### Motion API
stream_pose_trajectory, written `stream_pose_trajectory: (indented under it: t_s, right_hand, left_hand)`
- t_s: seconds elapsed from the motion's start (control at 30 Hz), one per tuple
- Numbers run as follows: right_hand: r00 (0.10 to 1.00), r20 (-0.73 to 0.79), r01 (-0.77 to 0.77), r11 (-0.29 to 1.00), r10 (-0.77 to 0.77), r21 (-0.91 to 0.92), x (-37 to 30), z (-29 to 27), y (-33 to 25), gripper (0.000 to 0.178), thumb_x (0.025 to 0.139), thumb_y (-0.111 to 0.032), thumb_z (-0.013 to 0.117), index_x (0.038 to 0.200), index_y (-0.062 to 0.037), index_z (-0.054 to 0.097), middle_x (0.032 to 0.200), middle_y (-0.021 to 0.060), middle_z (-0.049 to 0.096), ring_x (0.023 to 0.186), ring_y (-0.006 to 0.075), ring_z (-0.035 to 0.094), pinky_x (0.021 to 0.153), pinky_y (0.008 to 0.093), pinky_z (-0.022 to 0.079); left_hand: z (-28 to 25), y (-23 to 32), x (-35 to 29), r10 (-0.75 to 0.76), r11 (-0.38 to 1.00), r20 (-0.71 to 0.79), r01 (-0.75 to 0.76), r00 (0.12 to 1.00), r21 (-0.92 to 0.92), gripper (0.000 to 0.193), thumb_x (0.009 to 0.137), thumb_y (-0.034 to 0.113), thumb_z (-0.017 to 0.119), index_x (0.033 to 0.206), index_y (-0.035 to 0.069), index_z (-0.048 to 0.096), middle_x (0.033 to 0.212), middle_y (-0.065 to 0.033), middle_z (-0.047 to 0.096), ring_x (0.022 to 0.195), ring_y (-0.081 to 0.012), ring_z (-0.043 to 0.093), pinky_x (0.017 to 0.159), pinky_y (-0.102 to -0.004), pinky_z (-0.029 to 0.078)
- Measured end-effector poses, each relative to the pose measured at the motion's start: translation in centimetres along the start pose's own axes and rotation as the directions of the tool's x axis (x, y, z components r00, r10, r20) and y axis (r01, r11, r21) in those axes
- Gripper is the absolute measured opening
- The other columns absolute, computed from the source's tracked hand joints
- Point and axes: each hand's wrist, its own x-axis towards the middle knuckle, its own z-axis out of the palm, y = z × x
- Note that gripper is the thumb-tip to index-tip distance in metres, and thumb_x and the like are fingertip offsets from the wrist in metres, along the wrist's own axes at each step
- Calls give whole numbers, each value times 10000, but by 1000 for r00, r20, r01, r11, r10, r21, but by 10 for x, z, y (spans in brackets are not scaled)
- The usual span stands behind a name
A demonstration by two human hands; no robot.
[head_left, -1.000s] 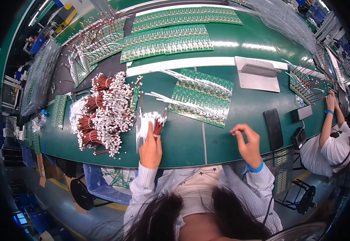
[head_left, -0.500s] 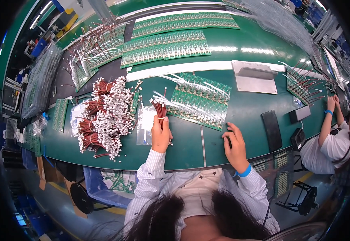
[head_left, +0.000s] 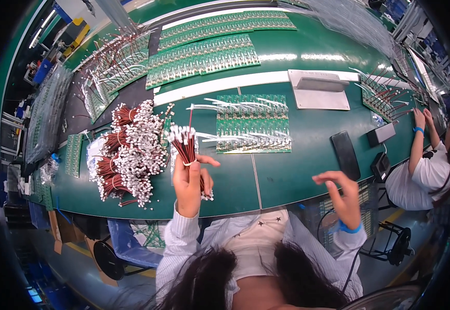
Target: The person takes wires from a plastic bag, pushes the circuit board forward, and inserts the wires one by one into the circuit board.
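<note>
Red-brown wires point(head_left: 186, 150) are gripped by the left hand point(head_left: 187, 190) near the counter's front edge point(head_left: 230, 207); the right hand point(head_left: 344, 195) is empty, fingers parted — white leads point(head_left: 253, 140) are laid across the circuit panel point(head_left: 253, 125), red ones unseen.

No readable text, labels, brands, numbers or signs in view. Green circuit boards point(head_left: 253, 125) on the desk point(head_left: 209, 204) — any print on them too fine to make out; same for the metal stand point(head_left: 320, 97), the small dark box point(head_left: 382, 134) and the clear bag point(head_left: 176, 155). Lit screen point(head_left: 34, 295) at lower left — too small and blurred to read.
</note>
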Motion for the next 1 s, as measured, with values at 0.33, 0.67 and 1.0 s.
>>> stream_pose_trajectory:
  t_s: [0.33, 0.67, 1.0]
  right_hand:
    - [922, -266, 369, 844, -280, 389, 99, 21, -83, 169, 811, -136, 516, 779, 21, 570, 516, -19, 443, 480, 34, 396, 435, 188, 304]
    - [793, -576, 603, 384, -199, 699, 127, 10, -64, 282, 881, -206, 373, 857, 42, 505, 560, 83, 508, 459, 159, 508, 433, 251, 427]
    - [923, -69, 216, 362, -378, 907, 140, 63, -61, 255, 851, -130, 343, 855, 88, 476, 687, 172, 557, 566, 222, 575, 499, 309, 494]
  left_hand:
    - [83, 46, 31, -18, 969, 530, 146, 848, -201, 169, 882, 157, 372, 992, 32, 344, 608, -47, 420, 426, -73, 384, 389, -177, 316]
    - [78, 43, 58, -56, 960, 371, 152, 927, -234, 144, 869, 132, 406, 924, 0, 390, 483, -3, 327, 336, -66, 300, 352, -218, 292]
    - [58, 50, 71, 98, 906, 50, -69, 994, -417, 292, 861, 146, 433, 1084, -43, 421, 559, -96, 537, 282, -45, 276, 287, -203, 253]
